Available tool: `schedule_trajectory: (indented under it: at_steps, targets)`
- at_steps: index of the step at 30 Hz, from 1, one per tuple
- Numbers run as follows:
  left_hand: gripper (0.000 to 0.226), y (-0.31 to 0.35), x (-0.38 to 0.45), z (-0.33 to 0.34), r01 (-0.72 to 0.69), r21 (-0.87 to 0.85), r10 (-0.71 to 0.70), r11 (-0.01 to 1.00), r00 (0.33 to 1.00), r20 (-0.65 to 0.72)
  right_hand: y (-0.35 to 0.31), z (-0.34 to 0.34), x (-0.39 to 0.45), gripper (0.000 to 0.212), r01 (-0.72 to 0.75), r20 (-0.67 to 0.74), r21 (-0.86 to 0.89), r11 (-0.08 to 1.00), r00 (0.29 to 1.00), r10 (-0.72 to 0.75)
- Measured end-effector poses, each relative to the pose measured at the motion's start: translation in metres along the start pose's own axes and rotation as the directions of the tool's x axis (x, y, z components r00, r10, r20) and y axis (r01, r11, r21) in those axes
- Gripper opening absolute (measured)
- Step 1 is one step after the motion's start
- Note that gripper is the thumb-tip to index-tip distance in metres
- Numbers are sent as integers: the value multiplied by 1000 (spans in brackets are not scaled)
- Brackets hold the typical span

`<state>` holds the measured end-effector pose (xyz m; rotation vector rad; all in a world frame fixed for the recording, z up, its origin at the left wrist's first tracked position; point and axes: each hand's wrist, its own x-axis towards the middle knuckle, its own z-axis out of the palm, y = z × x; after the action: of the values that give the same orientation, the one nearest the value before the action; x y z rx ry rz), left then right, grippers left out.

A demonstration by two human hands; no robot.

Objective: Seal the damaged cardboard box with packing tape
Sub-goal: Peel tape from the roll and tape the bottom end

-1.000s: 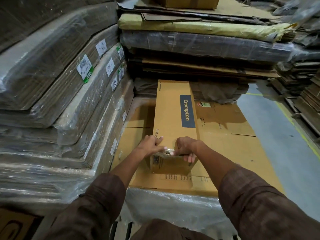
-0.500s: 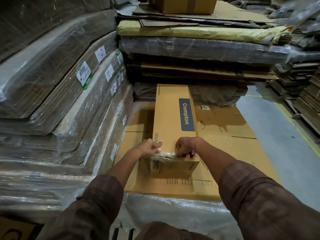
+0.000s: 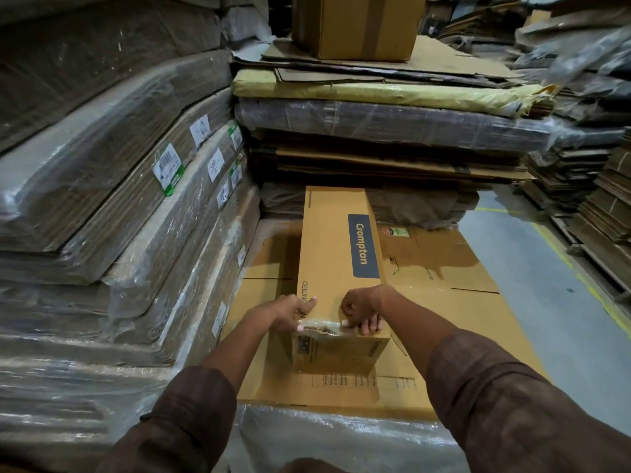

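Since 1 second ago, barely shifted: box (image 3: 336, 268) lying lengthwise on flat cardboard sheets (image 3: 444, 268). Left hand (image 3: 290, 314) bracing the torn near corner, right hand (image 3: 362, 310) curled, pressing clear tape (image 3: 321, 326) down, likely to close the tear.

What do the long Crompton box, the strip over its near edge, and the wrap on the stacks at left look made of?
Crompton box: matte brown corrugated cardboard, by its torn, crumpled near edge. Strip under both hands: probably clear glossy plastic packing tape; it glints and the torn board shows through. Wrap: thin clear plastic film, wrinkled and shiny, over flat cardboard sheets.
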<state>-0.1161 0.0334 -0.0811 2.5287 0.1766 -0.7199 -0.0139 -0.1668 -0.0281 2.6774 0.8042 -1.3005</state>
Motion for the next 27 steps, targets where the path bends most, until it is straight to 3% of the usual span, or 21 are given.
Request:
schedule_trajectory:
  at_steps: [5, 9, 11, 12, 13, 15, 17, 19, 22, 23, 27]
  targets:
    - [94, 0, 4, -7, 6, 80, -13, 997, 997, 82, -5, 7, -5, 46, -36, -72, 149, 988, 996, 47]
    - [80, 7, 4, -22, -24, 43, 18, 999, 991, 135, 10, 20, 3, 59, 66, -342, 176, 982, 940, -2]
    - [48, 11, 4, -28, -21, -76, 22, 997, 1000, 19, 21, 30, 11, 53, 102, -539, 306, 947, 838, 83]
    - [44, 14, 4, -30, -15, -118, 5, 993, 996, -85, 26, 34, 15, 47, 116, -634, 367, 923, 757, 158]
    - [54, 17, 6, -31, 5, -135, -31, 991, 981, -191, 30, 37, 16, 40, 115, -707, 413, 903, 665, 239]
    - [59, 24, 11, -28, 24, -96, -57, 995, 930, -362, 35, 43, 12, 31, 51, -779, 464, 885, 499, 380]
    - [47, 31, 19, -21, 14, -137, -82, 990, 858, -506, 38, 49, 9, 48, -42, -756, 530, 847, 428, 495]
    - [51, 37, 26, -15, -5, -273, -152, 962, 822, -549, 44, 54, 14, 72, -46, -626, 675, 736, 492, 605]
    - [81, 41, 41, 1, -29, -381, -169, 924, 862, -478, 54, 59, 29, 81, 85, -357, 890, 448, 741, 569]
    - [90, 41, 45, 8, -31, -370, -157, 928, 869, -469, 56, 60, 31, 79, 102, -310, 918, 383, 786, 535]
    - [98, 38, 51, 30, -24, -252, -107, 967, 863, -493, 54, 55, 26, 82, 129, -272, 941, 313, 838, 472]
